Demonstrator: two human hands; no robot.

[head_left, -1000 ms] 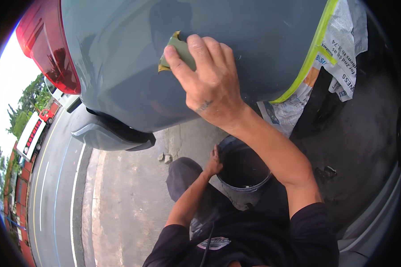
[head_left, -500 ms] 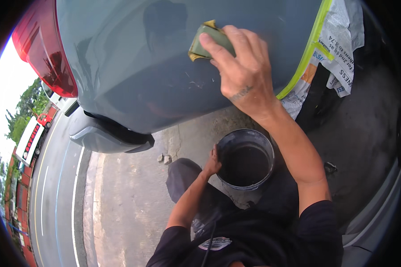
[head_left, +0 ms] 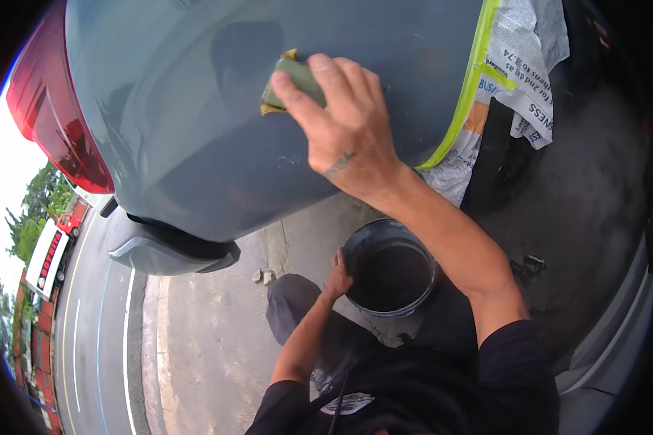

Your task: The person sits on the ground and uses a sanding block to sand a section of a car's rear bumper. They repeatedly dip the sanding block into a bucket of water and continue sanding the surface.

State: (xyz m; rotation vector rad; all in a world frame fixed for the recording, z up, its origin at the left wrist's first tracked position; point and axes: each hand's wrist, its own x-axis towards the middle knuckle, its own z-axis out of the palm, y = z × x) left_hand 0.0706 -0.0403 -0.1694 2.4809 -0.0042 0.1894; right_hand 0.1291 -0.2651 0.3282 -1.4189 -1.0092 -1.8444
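My right hand (head_left: 345,119) grips a small green block (head_left: 297,78) with yellowish sheet edges sticking out, held against the glossy grey car body panel (head_left: 181,109). A few pale scratch marks show below it. My left hand (head_left: 339,272) holds the left rim of a black bucket (head_left: 388,283) between my knees, below the panel; dark liquid seems to be inside. Yellow-green masking tape (head_left: 471,80) and newspaper sheets (head_left: 526,58) line the panel's right edge.
A red tail light (head_left: 54,109) is at the upper left, above a grey protruding bumper piece (head_left: 163,250). Cracked concrete ground (head_left: 196,326) lies underneath. A road (head_left: 98,319) with a truck (head_left: 47,257) and trees runs at far left. A dark wheel-well area (head_left: 573,188) is at right.
My right hand with the block moved up and right, then back down and left across the panel. The view has shifted slightly, so the car's edges sit further left and lower. My left hand stays on the bucket.
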